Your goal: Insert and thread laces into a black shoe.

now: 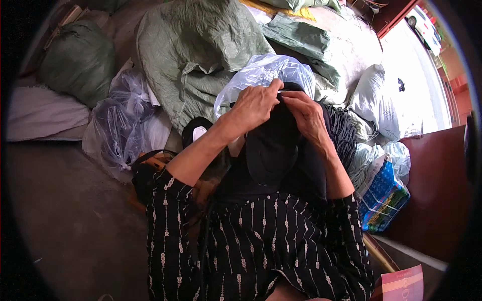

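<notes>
A black cap (271, 150) lies over my dark-clothed lap, its curved brim toward my body. At its far edge my right hand (307, 116) pinches the black fabric between thumb and fingers. My left hand (252, 108) is closed at the same spot, its fingertips almost touching those of the right. A thin pale sliver shows between the fingertips; it is too small to name. Just beyond both hands lies a clear plastic bag (266, 67), partly hidden by them.
Grey-green woven sacks (201, 40) spread out ahead. Knotted clear bags (128, 110) sit at the left, near a full green sack (78, 62). On the right are a bundle of black strips (342, 130), a blue patterned bag (384, 195) and a reddish-brown panel (434, 185).
</notes>
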Available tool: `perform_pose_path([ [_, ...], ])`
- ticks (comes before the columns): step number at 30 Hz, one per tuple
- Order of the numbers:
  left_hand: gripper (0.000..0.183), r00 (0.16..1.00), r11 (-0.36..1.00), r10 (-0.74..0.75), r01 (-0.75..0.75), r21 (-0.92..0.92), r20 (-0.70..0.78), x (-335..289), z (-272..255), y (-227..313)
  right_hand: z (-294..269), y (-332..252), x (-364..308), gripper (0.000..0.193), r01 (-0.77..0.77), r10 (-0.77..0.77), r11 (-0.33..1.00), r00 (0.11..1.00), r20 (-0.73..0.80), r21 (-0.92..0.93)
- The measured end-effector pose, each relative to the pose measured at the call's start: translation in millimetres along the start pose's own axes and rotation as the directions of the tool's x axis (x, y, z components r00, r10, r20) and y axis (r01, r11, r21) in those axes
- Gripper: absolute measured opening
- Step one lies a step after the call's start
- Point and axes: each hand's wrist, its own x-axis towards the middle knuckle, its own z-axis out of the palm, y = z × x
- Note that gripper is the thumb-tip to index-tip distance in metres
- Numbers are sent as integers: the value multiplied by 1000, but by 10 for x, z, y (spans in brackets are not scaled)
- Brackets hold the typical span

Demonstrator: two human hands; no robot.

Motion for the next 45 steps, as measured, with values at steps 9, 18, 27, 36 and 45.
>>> perform_pose_path([
  [9,26,905,738,-82,336,-585,417,164,-58,-225,16,59,257,14,-24,73,982,962,263,-185],
  [18,13,873,654,-125,430,-622,472,14,-46,-155,-902,689,18,5,-302,137,745,942,-307,-594],
  [27,25,899,310,-263,423,-851,351,-232,-86,-56,-701,898,-777,26,-443,457,888,821,-341,124],
  [36,28,908,-482,-343,49,-875,239,-374,171,-115,-481,233,-518,32,-68,66,998,992,-111,-16],
  [45,27,867,-13,-461,207,-978,190,-306,27,-60,-636,386,-283,45,28,-4,997,949,316,-71],
])
